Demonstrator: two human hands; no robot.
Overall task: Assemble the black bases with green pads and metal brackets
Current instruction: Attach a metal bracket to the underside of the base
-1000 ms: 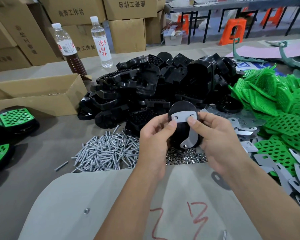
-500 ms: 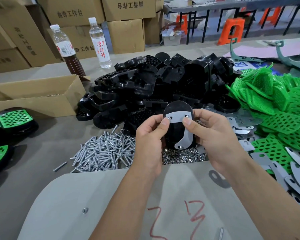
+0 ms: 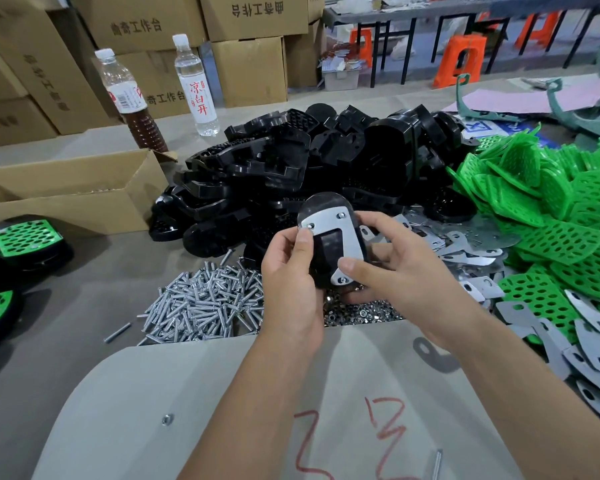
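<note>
Black base with metal bracket on its face held between both hands, left hand gripping its left edge, right hand pinching bracket's lower end.

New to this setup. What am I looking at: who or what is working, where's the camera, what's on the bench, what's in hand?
No machine here: a person works with two bare hands. The single view comes from a wide-angle camera worn on the person's head, looking forward and down.

The left hand and right hand together hold one black base, with a metal bracket laid against it; the right thumb presses the bracket's lower end.

On the table lie a heap of black bases, a pile of green pads, loose metal brackets, a pile of screws and small nuts. At the left sit finished bases with green pads, an open cardboard box and two bottles.
</note>
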